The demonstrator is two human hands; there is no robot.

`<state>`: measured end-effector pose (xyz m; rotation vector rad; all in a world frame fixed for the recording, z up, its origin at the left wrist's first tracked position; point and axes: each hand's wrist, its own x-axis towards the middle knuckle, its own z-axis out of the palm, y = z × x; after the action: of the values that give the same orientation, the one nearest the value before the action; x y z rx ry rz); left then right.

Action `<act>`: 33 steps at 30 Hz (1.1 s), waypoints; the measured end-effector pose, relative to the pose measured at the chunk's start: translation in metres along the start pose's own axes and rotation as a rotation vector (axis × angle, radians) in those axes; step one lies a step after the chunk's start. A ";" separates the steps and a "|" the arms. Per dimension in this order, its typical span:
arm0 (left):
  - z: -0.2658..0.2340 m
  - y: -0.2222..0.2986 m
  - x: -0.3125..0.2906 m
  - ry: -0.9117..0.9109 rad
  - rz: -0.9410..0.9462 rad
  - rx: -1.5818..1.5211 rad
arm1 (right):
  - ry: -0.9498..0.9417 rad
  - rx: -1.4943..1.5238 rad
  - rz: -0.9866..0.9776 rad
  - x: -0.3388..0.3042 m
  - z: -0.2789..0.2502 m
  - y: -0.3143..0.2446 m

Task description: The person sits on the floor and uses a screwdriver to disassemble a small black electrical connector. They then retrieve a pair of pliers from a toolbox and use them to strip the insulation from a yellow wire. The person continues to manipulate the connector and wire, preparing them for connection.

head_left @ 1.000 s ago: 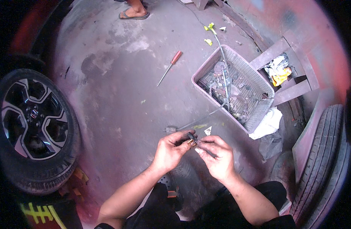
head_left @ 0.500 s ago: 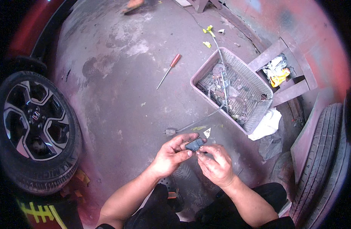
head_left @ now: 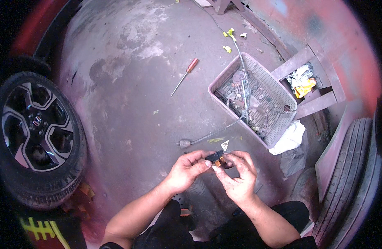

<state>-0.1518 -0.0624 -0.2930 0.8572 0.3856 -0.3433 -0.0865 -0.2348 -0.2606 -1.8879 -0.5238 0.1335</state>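
Left hand [head_left: 183,171]: thumb and fingers nearly together, pinching the dark part [head_left: 215,156] at its left end.
Right hand [head_left: 242,177]: thumb and fingers curled close about its right end; opposed grips likely steady it.
Copper-coloured piece [head_left: 218,163]: just beside right thumb tip.
Hidden: both ends, beneath fingertips.

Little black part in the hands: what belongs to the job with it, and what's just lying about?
Part of the job:
small black part, with orange-brown pieces showing
left hand, holding it
right hand, holding it too

Just lying about, it seems:
red-handled screwdriver, though it could be a tool for this
basket of scraps
plug
yellow scrap
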 end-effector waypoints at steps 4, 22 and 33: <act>0.004 0.001 0.002 0.013 -0.011 0.011 | 0.001 0.034 0.039 -0.001 0.000 0.005; 0.007 0.017 0.005 0.230 -0.003 0.527 | -0.102 0.224 0.438 0.007 -0.003 0.016; 0.013 0.004 0.003 0.191 -0.012 0.417 | -0.173 0.267 0.463 0.008 -0.006 0.018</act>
<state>-0.1453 -0.0702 -0.2843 1.3022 0.5060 -0.3596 -0.0717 -0.2414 -0.2739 -1.7120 -0.1634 0.6444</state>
